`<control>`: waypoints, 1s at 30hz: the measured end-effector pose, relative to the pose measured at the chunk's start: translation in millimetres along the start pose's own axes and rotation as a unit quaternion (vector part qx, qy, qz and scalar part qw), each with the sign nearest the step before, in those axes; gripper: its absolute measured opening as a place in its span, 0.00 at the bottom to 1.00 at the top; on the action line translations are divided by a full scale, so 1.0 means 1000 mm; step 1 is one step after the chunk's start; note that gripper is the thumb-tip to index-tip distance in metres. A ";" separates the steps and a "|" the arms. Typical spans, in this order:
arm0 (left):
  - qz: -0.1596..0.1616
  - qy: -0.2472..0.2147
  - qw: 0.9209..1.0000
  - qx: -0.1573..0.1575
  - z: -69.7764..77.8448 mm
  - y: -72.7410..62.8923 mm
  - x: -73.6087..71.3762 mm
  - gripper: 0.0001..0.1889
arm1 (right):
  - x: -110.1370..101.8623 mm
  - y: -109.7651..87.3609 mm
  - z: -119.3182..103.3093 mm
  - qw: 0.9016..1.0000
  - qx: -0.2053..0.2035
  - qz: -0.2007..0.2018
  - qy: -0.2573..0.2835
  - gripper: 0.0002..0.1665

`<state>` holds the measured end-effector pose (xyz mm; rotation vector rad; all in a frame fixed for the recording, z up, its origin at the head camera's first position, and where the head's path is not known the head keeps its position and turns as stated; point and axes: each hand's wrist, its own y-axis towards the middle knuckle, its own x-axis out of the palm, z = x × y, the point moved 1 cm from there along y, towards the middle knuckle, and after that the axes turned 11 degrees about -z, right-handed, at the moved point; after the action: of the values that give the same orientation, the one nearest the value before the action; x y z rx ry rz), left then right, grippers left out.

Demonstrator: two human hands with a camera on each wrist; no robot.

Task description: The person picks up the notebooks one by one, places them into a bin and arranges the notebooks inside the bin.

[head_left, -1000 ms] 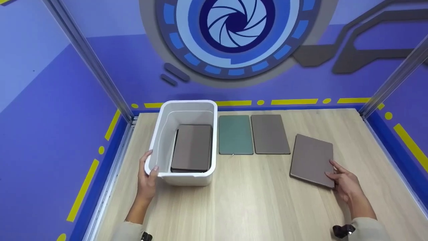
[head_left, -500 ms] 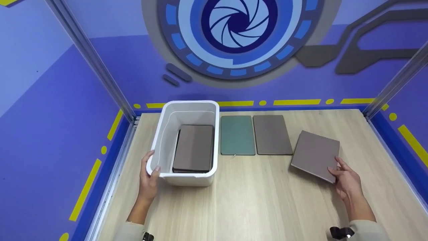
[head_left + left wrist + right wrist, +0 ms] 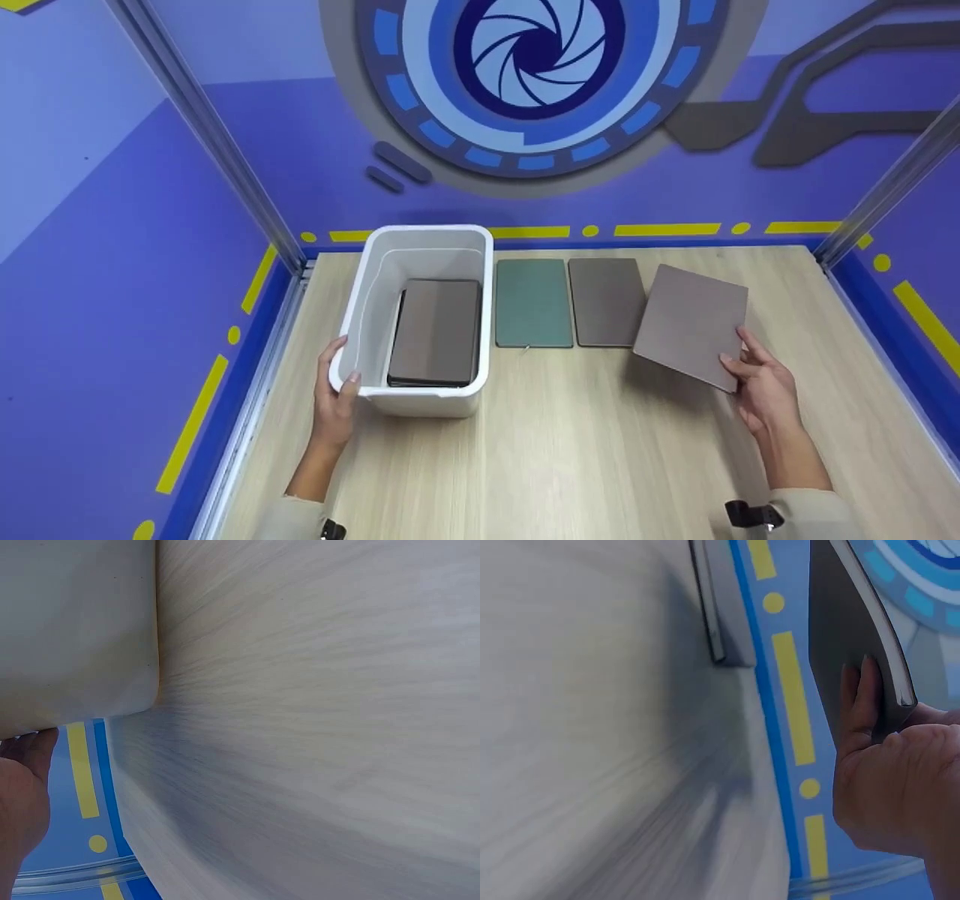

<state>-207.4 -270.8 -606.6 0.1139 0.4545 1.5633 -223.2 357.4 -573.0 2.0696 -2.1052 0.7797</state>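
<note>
A brown notebook (image 3: 691, 326) is held tilted above the table by my right hand (image 3: 769, 386), which pinches its lower right corner, thumb on the cover. From the right wrist view, the fingers press the underside of the notebook (image 3: 847, 637) and its pale page edges show. My left hand (image 3: 334, 397) grips the near left corner of a white bin (image 3: 486, 300), thumb over the rim. Inside the bin lies a stack topped by a brown notebook (image 3: 435, 330). A green notebook (image 3: 534, 304) and another brown notebook (image 3: 604, 300) lie flat side by side, right of the bin.
The wooden table (image 3: 570, 450) meets a blue patterned wall (image 3: 270, 150) at the back and sides. Metal posts (image 3: 202, 127) stand at the corners. The held notebook overlaps the right edge of the flat brown one in the head view.
My right hand has lifted the brown notebook off the table, tilted it, and carried it up and leftward toward the flat notebooks. My left hand has stayed on the bin.
</note>
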 end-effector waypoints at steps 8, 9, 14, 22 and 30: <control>0.003 0.006 1.000 -0.004 0.001 0.000 0.000 0.32 | 0.043 0.000 -0.013 0.997 -0.044 -0.045 -0.037 0.48; 0.003 0.005 1.000 -0.005 0.001 0.000 0.000 0.32 | 0.048 0.001 -0.014 0.997 -0.047 -0.050 -0.045 0.48; 0.007 0.003 1.000 -0.007 0.000 -0.001 0.001 0.32 | 0.075 0.006 -0.015 0.996 -0.046 -0.060 -0.056 0.45; 0.006 -0.002 1.000 0.001 0.000 -0.002 0.000 0.32 | 0.120 0.015 -0.006 0.994 -0.045 -0.073 -0.068 0.43; 0.001 -0.013 1.000 0.001 0.000 -0.001 0.000 0.32 | 0.157 0.020 0.005 0.989 -0.068 -0.111 -0.070 0.41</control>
<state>-206.7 -270.6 -607.3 0.1362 0.4367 1.5606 -253.1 211.7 -519.4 2.2894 -1.8857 0.4602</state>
